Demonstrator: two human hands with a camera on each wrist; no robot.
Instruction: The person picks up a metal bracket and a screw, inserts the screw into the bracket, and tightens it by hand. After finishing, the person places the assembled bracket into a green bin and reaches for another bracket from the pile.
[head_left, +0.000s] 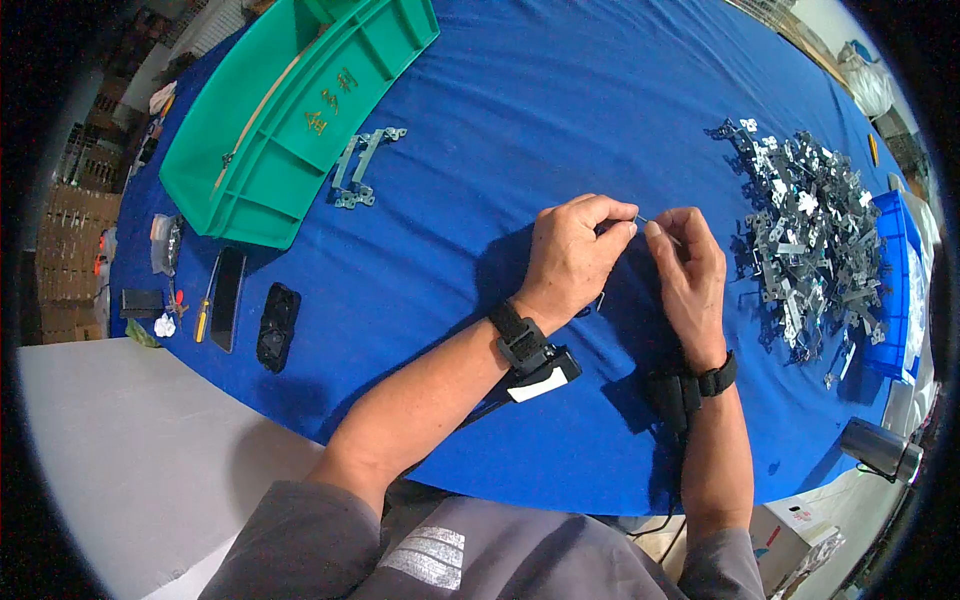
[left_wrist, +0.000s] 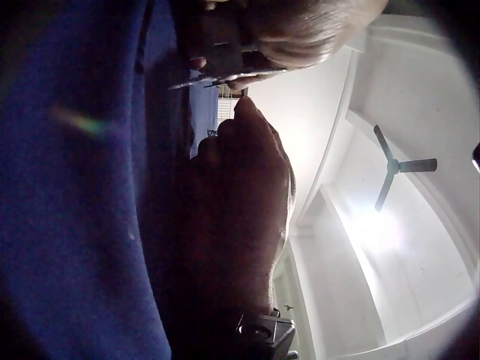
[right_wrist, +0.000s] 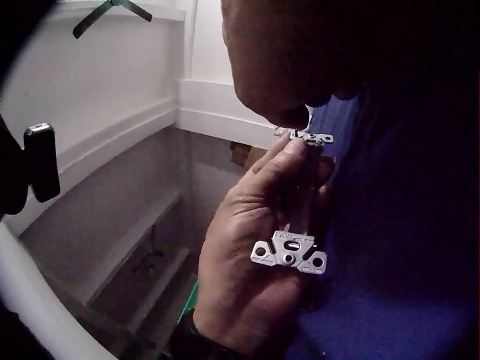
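Note:
A metal bracket (right_wrist: pixel 289 255) with holed end plates lies along the palm and fingers of my left hand (head_left: pixel 570 250), which grips it. From above, only a small end of this bracket (head_left: pixel 601 301) shows below the palm. My right hand (head_left: pixel 692 275) meets the left at the fingertips, its thumb and fingers pinching a thin metal piece (head_left: pixel 644 219) by the bracket's far end. Much of that piece is hidden by the fingers, and I cannot tell its kind. In the right wrist view the right hand (right_wrist: pixel 292 67) is dark, with its fingertips right at the bracket.
A big pile of metal brackets (head_left: pixel 810 235) lies at the right, beside a blue bin (head_left: pixel 900 285). Two longer brackets (head_left: pixel 366 168) lie by a green bin (head_left: pixel 300 150). At the left are a phone (head_left: pixel 228 300), a yellow-handled screwdriver (head_left: pixel 202 320) and a black case (head_left: pixel 278 327).

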